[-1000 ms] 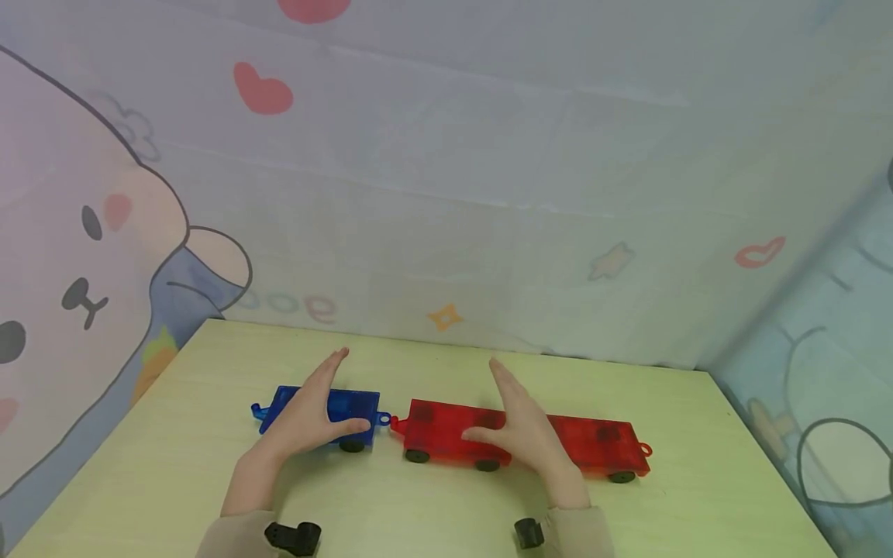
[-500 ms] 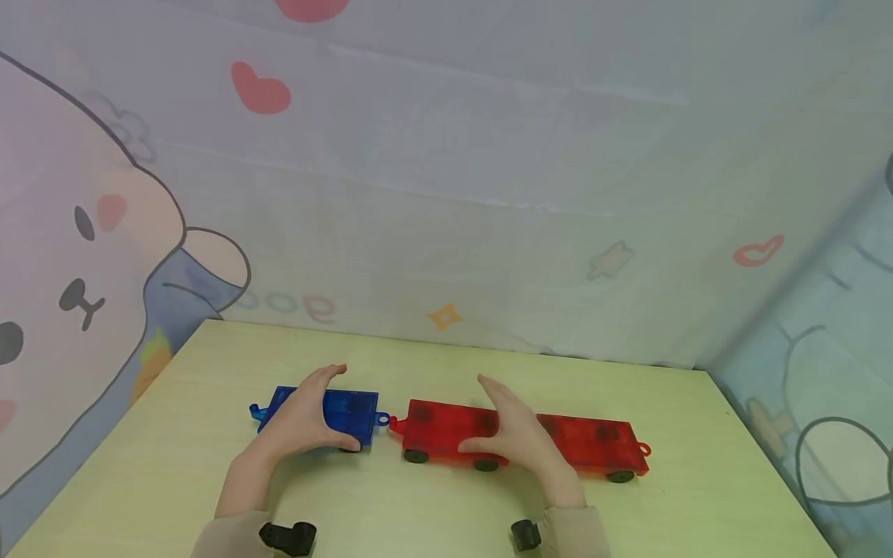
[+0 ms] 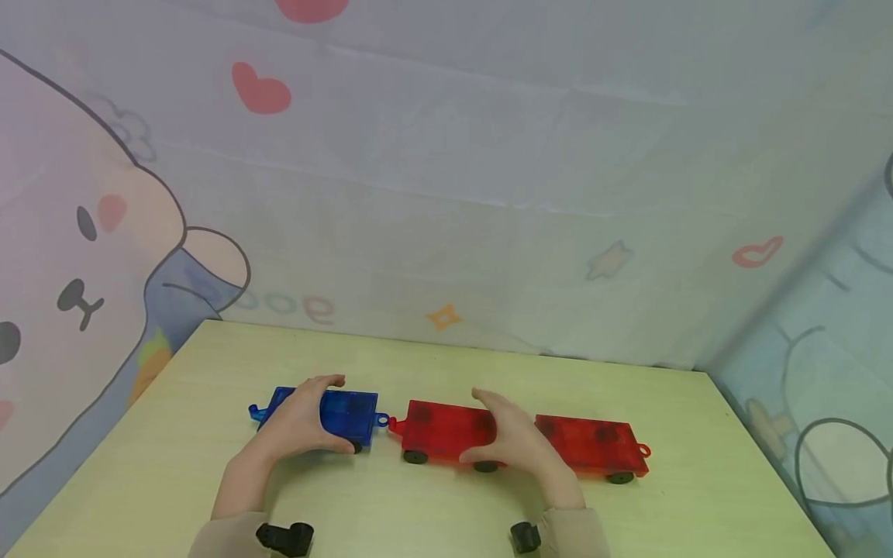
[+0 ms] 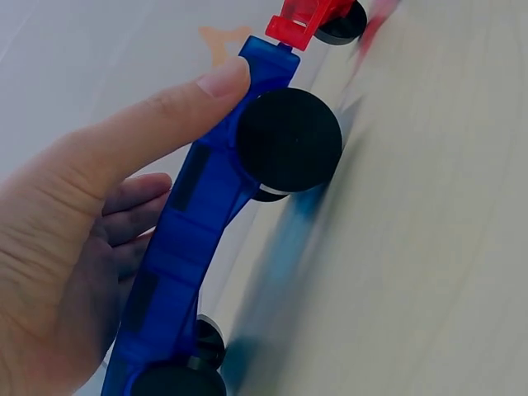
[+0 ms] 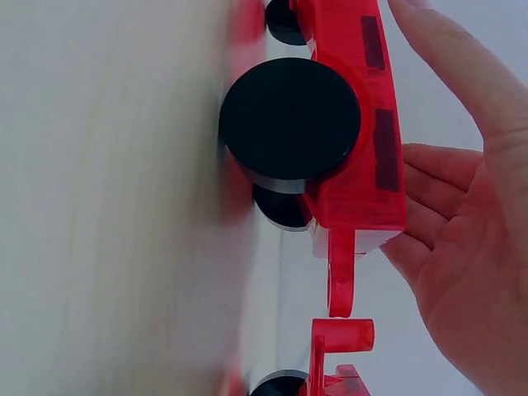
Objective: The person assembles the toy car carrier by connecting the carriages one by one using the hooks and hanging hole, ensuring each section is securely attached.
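Note:
A blue toy wagon (image 3: 352,412) stands on its black wheels at the left of the table (image 3: 432,511). My left hand (image 3: 307,420) grips it, thumb (image 4: 216,86) on the near edge and fingers over the far edge. Its ring sits right against the hook (image 4: 299,20) of a red wagon (image 3: 446,428). My right hand (image 3: 505,435) grips that red wagon (image 5: 363,124) at its right end, thumb near a wheel (image 5: 289,124). A second red wagon (image 3: 593,443) follows in line; the coupling between them is hidden in the head view.
The pale wooden table is enclosed by cartoon-printed cloth (image 3: 446,194) at the back and both sides. Black wrist mounts (image 3: 286,537) sit on my sleeves at the near edge. Bare tabletop lies in front of the wagons and at the far right.
Both hands have come down from open and raised to curled round the wagons. The wagons have hardly moved.

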Demonstrator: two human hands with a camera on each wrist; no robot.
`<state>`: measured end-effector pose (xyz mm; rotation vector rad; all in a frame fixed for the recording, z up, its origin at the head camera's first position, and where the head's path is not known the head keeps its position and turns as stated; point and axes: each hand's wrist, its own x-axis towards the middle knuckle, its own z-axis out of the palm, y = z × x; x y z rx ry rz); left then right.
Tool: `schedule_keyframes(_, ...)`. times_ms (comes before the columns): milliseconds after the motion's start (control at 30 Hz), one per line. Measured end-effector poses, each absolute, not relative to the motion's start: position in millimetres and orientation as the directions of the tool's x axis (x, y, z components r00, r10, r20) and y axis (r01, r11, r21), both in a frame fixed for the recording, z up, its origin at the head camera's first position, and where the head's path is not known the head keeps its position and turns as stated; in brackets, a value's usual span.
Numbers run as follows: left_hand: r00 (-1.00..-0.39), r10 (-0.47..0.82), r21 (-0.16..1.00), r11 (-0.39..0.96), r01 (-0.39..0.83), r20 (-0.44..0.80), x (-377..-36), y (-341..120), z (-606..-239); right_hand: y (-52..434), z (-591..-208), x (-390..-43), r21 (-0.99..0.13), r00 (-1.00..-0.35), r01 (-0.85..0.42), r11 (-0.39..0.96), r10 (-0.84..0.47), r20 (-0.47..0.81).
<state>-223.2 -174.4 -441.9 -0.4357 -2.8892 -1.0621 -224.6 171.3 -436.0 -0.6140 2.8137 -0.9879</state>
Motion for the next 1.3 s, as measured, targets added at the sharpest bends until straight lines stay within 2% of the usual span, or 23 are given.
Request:
schedule_keyframes(600,-0.962,0.251,0.655,0.711,0.257,0.105,-223.4,-175.3,-447.7,173.3,-441.5,-228.1,-0.602,-0.886,-0.387,0.699,-0.462,0.034)
schedule_keyframes(1300,-0.963,0.240,0.702,0.665,0.254,0.121,-222.8,-178.6,-445.9,172.1,-439.6,-226.8,-0.604,-0.884,-0.395,0.692,-0.465,0.045)
